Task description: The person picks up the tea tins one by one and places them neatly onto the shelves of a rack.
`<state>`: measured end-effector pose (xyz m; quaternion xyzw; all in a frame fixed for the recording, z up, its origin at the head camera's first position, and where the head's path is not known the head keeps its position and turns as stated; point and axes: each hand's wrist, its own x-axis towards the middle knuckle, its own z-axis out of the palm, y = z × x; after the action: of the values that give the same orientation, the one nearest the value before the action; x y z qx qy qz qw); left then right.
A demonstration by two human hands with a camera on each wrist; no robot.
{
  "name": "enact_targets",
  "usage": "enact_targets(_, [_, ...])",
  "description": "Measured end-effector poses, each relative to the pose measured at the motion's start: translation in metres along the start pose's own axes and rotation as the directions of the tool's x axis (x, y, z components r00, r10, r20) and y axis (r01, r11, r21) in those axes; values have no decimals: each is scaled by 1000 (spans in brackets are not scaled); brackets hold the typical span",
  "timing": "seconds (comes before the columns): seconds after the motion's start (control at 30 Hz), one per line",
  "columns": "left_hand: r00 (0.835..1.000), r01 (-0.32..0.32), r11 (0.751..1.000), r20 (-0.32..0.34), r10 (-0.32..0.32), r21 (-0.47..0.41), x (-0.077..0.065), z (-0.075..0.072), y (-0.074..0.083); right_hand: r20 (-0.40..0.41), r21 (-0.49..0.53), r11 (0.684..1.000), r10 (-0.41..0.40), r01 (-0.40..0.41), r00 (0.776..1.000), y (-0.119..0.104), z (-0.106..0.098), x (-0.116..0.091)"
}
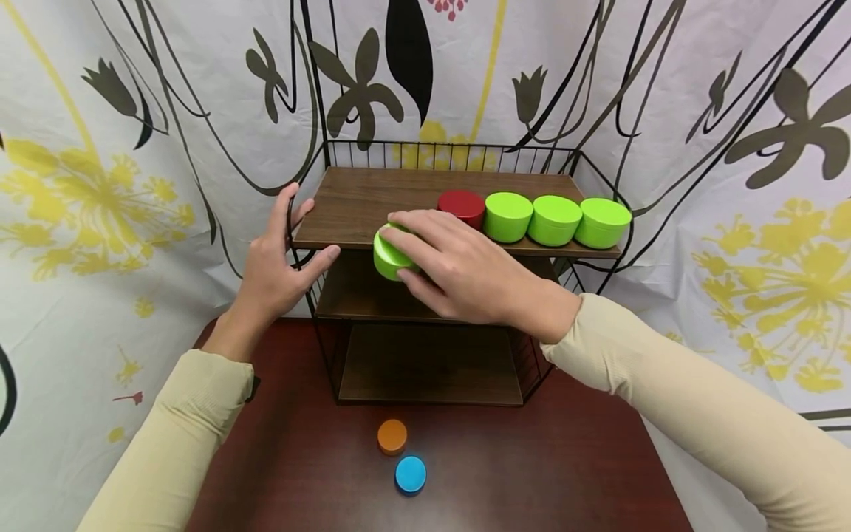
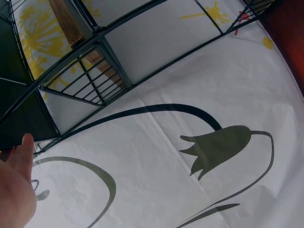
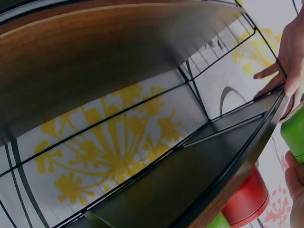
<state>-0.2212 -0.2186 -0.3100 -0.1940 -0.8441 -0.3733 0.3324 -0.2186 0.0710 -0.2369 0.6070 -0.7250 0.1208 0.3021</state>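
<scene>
My right hand (image 1: pixel 465 270) grips a round bright-green lidded tub (image 1: pixel 392 255), tilted, just in front of the top board's front edge. In the right wrist view, this green tub (image 3: pixel 295 135) shows at the right edge above the fingers. My left hand (image 1: pixel 272 266) rests at the left front corner of the wire-framed shelf (image 1: pixel 372 196), its fingers and thumb spread about the side wire. A red tub (image 1: pixel 461 207) stands on the top board, partly hidden by my right hand. Beside it are three green tubs (image 1: pixel 555 220) in a row along the front edge.
On the dark red table (image 1: pixel 279 443), an orange tub (image 1: pixel 392 436) and a blue tub (image 1: pixel 411 473) stand in front of the shelf. Lower boards (image 1: pixel 428 366) sit beneath the top one. A thin black wire rail (image 1: pixel 452 155) edges the back. Patterned cloth (image 1: pixel 199 74) hangs behind.
</scene>
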Motion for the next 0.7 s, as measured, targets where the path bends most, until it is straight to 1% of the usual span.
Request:
enact_targets(0.4, [1000,2,1000,3,-2,0,0,1,0,-1,-23,999,47,-47,999,17,-3,5])
enact_targets(0.7, [1000,-4,1000,-1,4,-4,0,1,1,47,-70,993,96,-93,994,28,-2,10])
